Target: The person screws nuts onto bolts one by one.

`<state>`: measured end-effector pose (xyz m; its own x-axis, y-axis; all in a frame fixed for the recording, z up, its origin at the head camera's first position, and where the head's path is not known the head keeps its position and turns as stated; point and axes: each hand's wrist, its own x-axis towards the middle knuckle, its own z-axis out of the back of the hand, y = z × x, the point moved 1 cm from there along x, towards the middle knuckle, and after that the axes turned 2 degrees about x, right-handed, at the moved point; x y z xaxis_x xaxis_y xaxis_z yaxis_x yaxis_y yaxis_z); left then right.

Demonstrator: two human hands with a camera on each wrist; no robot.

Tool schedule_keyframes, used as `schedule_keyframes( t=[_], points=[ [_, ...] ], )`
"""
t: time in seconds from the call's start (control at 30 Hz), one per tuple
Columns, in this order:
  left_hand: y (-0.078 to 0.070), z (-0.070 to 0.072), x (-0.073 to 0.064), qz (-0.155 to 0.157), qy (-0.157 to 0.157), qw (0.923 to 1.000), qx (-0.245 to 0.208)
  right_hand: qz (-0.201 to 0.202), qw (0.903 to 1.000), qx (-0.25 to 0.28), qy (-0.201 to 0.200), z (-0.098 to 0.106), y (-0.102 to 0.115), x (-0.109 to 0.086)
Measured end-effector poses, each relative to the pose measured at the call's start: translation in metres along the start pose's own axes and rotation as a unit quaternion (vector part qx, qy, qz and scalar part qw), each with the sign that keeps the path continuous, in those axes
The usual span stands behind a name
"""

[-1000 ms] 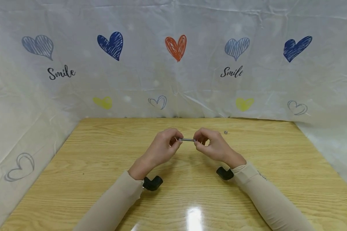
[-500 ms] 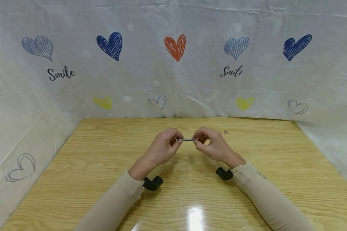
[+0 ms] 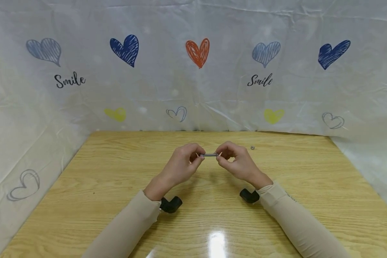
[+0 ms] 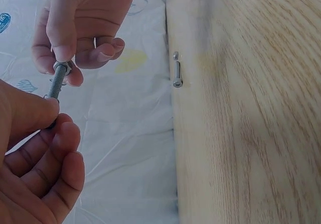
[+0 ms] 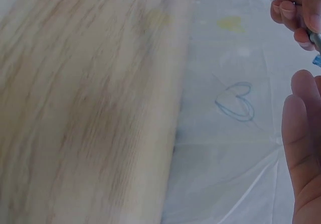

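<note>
A grey metal bolt [image 3: 209,155] is held level in the air between both hands, above the wooden table. My left hand [image 3: 180,163] pinches one end of it between thumb and fingers. At the other end, my right hand [image 3: 238,161] pinches a hex nut [image 4: 63,67], which sits around the bolt's threaded end in the left wrist view. Threads show along the shaft [image 4: 57,83] between the two hands. The bolt's end inside my left fingers is mostly hidden. In the right wrist view only a sliver of the bolt shows, at the right edge.
On the wooden table [image 3: 116,172], near its far edge, lie a second bolt [image 4: 177,76] and a loose nut [image 4: 175,56]. A white cloth [image 3: 193,89] with printed hearts hangs behind and at the sides. Black wrist-worn pieces [image 3: 171,205] sit under both sleeves.
Both hands keep nearly the same place and grip. The right fingers shift very slightly at the nut end, and the bolt stays level between the hands.
</note>
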<state>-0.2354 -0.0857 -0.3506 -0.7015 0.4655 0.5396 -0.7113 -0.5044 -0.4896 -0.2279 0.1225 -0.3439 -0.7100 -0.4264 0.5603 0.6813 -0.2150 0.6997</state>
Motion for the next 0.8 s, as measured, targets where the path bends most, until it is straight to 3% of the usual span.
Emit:
schedule_keyframes(
  t=[0.37, 0.8],
  points=[
    [-0.0001, 0.0, 0.0001, -0.007, -0.008, 0.9999, -0.001, -0.068, 0.9954, 0.068, 0.001, -0.0054, -0.006, -0.0023],
    [-0.0015, -0.0014, 0.0, -0.015, -0.015, 0.9998, 0.002, -0.075, 0.9933, 0.088, 0.0, -0.0086, -0.0073, -0.0016]
  ],
)
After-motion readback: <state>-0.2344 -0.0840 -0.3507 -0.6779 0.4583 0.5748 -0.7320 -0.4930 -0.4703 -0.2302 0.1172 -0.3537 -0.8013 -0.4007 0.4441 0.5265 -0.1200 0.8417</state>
